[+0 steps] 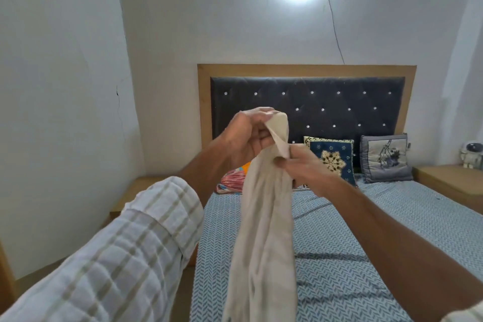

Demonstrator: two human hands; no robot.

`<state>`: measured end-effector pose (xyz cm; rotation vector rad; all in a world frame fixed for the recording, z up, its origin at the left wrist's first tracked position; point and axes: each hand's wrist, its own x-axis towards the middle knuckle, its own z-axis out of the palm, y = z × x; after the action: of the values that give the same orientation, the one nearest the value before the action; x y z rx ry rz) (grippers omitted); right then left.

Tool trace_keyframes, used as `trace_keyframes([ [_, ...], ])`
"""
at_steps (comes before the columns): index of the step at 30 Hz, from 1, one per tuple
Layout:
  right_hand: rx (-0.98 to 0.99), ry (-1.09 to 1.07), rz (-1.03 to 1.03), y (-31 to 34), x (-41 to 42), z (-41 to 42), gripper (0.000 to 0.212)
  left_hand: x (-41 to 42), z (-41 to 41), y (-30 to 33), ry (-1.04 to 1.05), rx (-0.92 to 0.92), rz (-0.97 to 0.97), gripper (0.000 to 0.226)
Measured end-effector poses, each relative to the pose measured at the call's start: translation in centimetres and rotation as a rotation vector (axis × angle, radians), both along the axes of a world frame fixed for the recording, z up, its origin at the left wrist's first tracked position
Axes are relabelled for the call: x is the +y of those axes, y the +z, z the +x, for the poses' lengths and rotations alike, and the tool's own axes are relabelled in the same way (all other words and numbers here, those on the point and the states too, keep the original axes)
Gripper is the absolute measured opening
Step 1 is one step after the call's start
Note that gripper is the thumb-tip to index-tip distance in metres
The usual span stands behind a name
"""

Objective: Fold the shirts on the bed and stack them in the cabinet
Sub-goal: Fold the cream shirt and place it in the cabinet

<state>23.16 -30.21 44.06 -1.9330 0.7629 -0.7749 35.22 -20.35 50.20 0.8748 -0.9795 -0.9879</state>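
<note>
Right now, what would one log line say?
left hand: grips shirt top | right hand: pinches shirt | shirt: hanging over bed, unfolded

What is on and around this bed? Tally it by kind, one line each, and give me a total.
Beige shirts, held up by the left hand and right hand: 1
Cushions against the headboard: 2
Colourful bundles beside the shirt: 1
Bedside tables: 2
Small white figures on the far table: 1
Total: 7
</note>
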Motion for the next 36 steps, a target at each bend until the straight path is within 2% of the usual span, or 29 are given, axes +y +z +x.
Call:
trace_keyframes([
  [2,-0.183,-0.008,0.12,0.3,-1.0,0.2,0.021,0.1,1.2,-1.1,0.08,-0.129,-0.004,0.038],
  [4,-0.383,0.1,0.324,1.3,-1.5,-0.4,0.026,0.3,3.0,-2.9,0.312,-0.389,0.034,0.052],
  [5,-0.448,0.14,0.393,1.8,-1.7,-0.6,0.028,0.3,3.8,-4.3,0.362,-0.507,0.077,0.056],
  [7,-0.51,0.15,0.449,2.6,-2.4,-0.5,0.031,0.6,4.4,-7.2,0.237,-0.625,0.22,0.052],
  [9,-0.558,0.106,0.473,2.9,-3.5,0.0,0.03,0.7,3.9,-9.7,0.076,-0.655,0.375,0.035],
  [10,-0.541,0.071,0.454,2.9,-3.9,0.4,0.028,0.5,3.3,-10.5,0.067,-0.648,0.404,0.025],
  [11,-0.458,-0.004,0.366,2.7,-4.2,0.8,0.028,0.3,2.8,-10.9,0.095,-0.603,0.401,0.019],
  [12,-0.28,-0.105,0.217,2.3,-4.4,1.1,0.031,-0.1,2.4,-10.9,0.138,-0.502,0.389,0.018],
  [14,0.131,-0.349,-0.116,0.4,-3.8,1.3,0.058,-1.0,1.6,-10.2,0.197,-0.201,0.362,0.018],
  [15,0.156,-0.408,-0.225,-0.6,-3.1,1.3,0.069,-1.4,1.7,-9.6,0.216,-0.061,0.34,0.017],
  [16,0.056,-0.397,-0.28,-1.8,-2.1,0.8,0.069,-1.9,1.7,-9.0,0.232,0.046,0.307,0.019],
  [18,-0.159,-0.235,-0.338,-4.5,-0.2,-0.4,0.048,-2.8,2.4,-8.0,0.269,0.198,0.233,0.022],
  [19,-0.145,-0.142,-0.335,-5.8,0.7,-1.1,0.043,-3.1,2.7,-7.6,0.275,0.264,0.201,0.021],
  [21,0.037,-0.016,-0.245,-8.5,1.7,-2.1,0.046,-3.6,3.4,-6.8,0.28,0.376,0.153,0.017],
  [23,0.242,-0.023,-0.116,-11.0,1.9,-2.5,0.043,-3.6,3.7,-6.0,0.278,0.388,0.127,0.021],
  [24,0.278,-0.056,-0.074,-11.9,1.4,-2.6,0.036,-3.5,3.9,-5.7,0.277,0.366,0.118,0.022],
  [26,0.185,-0.151,0.019,-12.3,0.5,-3.0,0.02,-3.5,4.6,-5.5,0.317,0.342,0.107,0.025],
  [28,0.033,-0.199,0.106,-11.0,0.0,-3.7,0.019,-3.0,5.8,-6.0,0.392,0.356,0.112,0.023],
  [29,-0.037,-0.198,0.151,-10.0,-0.3,-4.0,0.02,-2.6,6.3,-6.5,0.412,0.307,0.127,0.017],
  [30,-0.091,-0.182,0.195,-9.1,-0.6,-4.2,0.02,-2.3,6.6,-7.2,0.41,0.183,0.16,0.01],
  [33,-0.139,-0.112,0.328,-6.2,-1.2,-4.1,0.03,-1.4,5.5,-10.1,0.365,-0.411,0.359,0.006],
  [34,-0.141,-0.106,0.369,-5.3,-1.4,-3.9,0.035,-1.2,4.7,-10.8,0.363,-0.595,0.399,0.01],
  [36,-0.135,-0.093,0.422,-3.9,-1.7,-3.3,0.043,-1.5,3.4,-12.2,0.377,-0.861,0.354,0.044],
])
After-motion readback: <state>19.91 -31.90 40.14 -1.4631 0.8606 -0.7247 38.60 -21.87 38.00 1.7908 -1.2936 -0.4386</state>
